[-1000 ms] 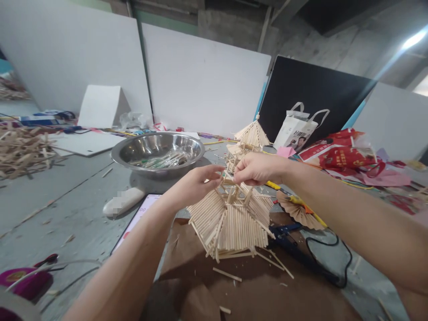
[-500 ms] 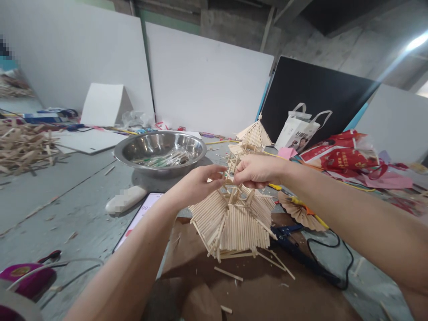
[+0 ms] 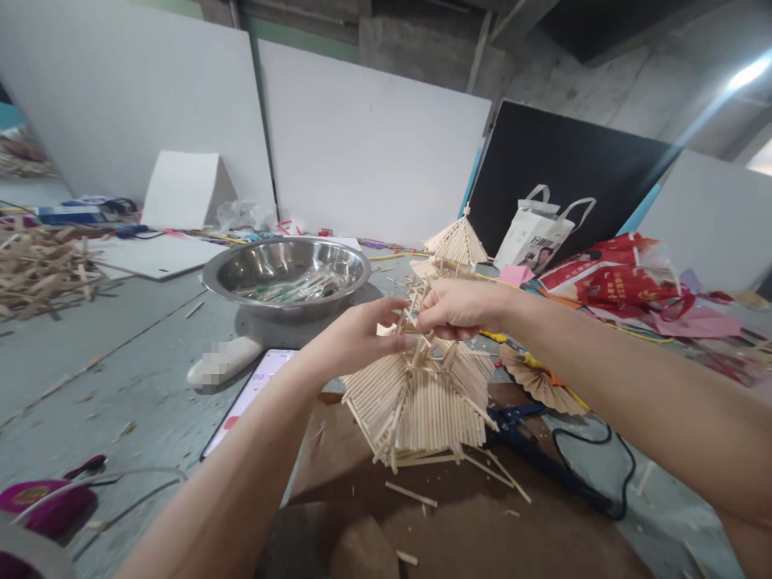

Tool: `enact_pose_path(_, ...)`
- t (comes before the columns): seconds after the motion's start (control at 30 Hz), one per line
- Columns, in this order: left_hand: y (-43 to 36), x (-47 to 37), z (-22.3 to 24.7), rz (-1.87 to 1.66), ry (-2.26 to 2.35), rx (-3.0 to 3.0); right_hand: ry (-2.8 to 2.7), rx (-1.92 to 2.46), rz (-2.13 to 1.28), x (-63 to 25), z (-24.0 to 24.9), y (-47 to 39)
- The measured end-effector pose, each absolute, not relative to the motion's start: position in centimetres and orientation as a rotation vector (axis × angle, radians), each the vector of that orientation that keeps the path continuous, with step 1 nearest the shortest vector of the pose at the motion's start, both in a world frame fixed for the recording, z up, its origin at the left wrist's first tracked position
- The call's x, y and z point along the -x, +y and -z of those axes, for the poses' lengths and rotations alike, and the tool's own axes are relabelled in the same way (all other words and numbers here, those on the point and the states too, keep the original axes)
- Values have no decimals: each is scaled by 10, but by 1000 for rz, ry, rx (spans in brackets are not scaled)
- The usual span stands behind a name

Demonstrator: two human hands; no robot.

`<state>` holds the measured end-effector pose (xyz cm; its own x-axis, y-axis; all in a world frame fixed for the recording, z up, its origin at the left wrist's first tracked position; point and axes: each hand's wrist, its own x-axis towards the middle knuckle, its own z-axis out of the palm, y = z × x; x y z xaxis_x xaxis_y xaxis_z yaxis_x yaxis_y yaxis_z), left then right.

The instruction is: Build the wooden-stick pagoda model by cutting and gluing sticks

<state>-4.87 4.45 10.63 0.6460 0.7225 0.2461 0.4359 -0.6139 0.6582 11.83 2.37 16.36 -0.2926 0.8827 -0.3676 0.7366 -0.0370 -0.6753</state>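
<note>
In front of me a pagoda-like model (image 3: 443,414) of thin wooden sticks stands on brown board, its tiered roof built of close-laid sticks. My left hand (image 3: 367,336) is at the left side of its narrow upper frame, thumb and fingers apart, with the thumb tip against the frame. On the other side, my right hand (image 3: 455,310) is closed in a pinch at the top of the frame. A thin wooden stick (image 3: 413,304) shows at its fingertips; the fingers hide part of it. Behind, a second stick model (image 3: 458,245) has a pointed roof.
A steel basin (image 3: 217,277) with plastic-wrapped sticks stands back left, near a phone (image 3: 265,378) and a white object (image 3: 223,362). At right lie a dark-blue tool with black cable (image 3: 536,446), a paper fan (image 3: 539,379) and red bags (image 3: 609,269). Loose sticks (image 3: 410,493) lie in front.
My left thumb has moved down and inward along the frame, widening the gap to the fingers. My right hand stays pinched at nearly the same spot. The view has shifted slightly.
</note>
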Motion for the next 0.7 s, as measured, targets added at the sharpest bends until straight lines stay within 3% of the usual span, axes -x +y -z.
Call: enact_pose_path(0.7, 43, 47, -108, -682, 917, -2287, -2022, 1739, -1255, -118, -163, 23)
